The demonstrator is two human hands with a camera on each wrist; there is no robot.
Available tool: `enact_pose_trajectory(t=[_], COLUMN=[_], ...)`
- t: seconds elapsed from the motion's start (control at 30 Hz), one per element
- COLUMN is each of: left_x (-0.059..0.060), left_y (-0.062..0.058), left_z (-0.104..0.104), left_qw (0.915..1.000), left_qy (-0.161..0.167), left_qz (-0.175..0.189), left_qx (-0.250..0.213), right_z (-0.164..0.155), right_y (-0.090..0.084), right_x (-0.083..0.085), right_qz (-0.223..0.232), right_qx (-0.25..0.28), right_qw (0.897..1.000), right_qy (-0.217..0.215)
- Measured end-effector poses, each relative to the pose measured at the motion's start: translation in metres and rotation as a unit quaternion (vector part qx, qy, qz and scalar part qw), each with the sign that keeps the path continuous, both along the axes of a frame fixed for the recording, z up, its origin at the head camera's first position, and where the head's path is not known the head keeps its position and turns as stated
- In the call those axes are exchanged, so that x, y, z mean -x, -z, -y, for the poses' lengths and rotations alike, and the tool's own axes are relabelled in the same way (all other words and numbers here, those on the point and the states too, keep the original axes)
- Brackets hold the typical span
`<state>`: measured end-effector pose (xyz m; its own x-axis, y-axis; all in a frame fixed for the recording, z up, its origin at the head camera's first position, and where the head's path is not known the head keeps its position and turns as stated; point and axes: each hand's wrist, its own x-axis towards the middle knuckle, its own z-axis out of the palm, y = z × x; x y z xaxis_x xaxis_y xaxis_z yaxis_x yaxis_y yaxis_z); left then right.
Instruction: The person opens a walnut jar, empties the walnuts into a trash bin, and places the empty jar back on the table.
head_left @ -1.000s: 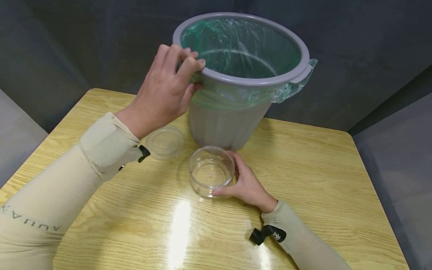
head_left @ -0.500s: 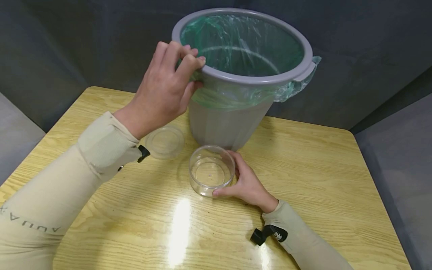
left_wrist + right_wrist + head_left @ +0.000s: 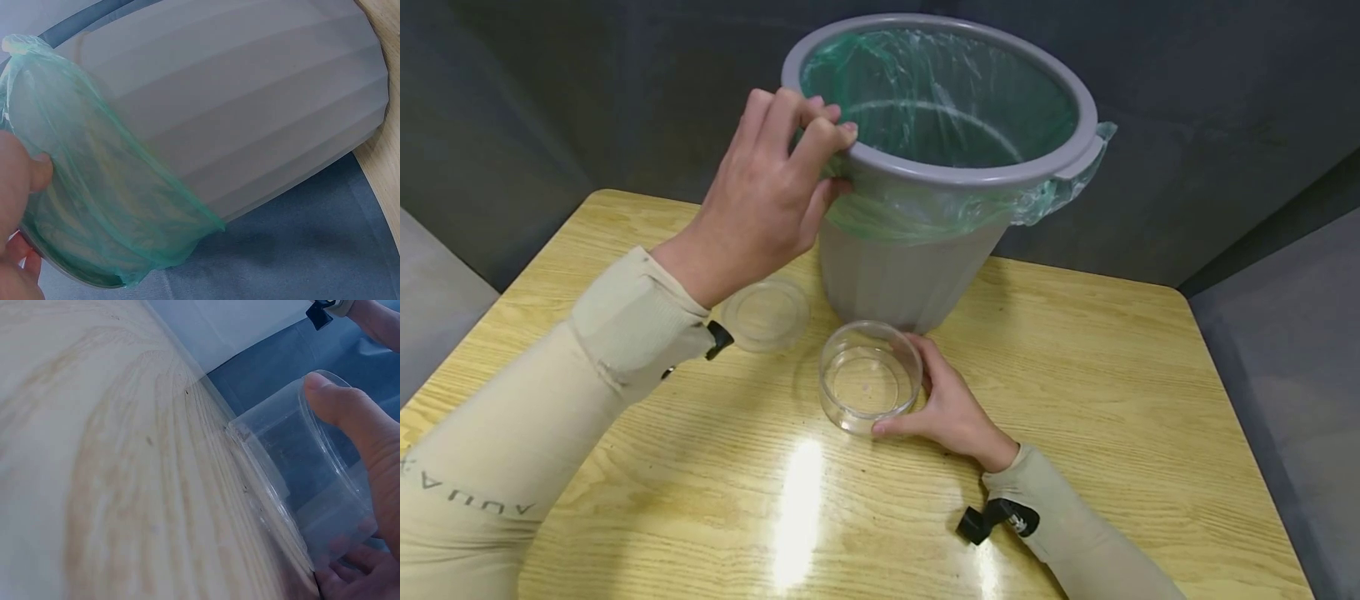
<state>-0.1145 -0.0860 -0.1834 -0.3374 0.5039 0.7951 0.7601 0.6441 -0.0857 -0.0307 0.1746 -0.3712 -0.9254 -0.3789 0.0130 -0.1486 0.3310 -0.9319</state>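
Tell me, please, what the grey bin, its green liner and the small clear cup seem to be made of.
The grey ribbed round bin looks like matte moulded plastic, with faceted walls. The thin green liner bag seems glossy plastic film: wrinkled and see-through. The small clear round cup is probably rigid transparent plastic, since the wood-grain table shows through it; glass cannot be ruled out.

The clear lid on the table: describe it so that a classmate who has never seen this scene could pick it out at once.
Find the grey bin with a green liner at the back of the wooden table. Just left of its base, partly behind the left sleeve, lies the clear lid. Unlike the deep clear container that the right hand holds, it is a flat disc.
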Motion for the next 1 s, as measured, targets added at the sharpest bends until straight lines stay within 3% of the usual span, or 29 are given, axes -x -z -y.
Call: enact_pose_trajectory(t=[1.0], left_x=[-0.0038], left_y=[-0.0047], left_z=[0.0005], left_qw=[0.9995], left_qy=[-0.015], left_qz=[0.014], left_qx=[0.022], right_z=[-0.0006], right_y=[-0.0005], right_x=[-0.0005], right_qz=[-0.008], right_qx=[-0.016], right_qw=[1.0], right_qy=[-0.005])
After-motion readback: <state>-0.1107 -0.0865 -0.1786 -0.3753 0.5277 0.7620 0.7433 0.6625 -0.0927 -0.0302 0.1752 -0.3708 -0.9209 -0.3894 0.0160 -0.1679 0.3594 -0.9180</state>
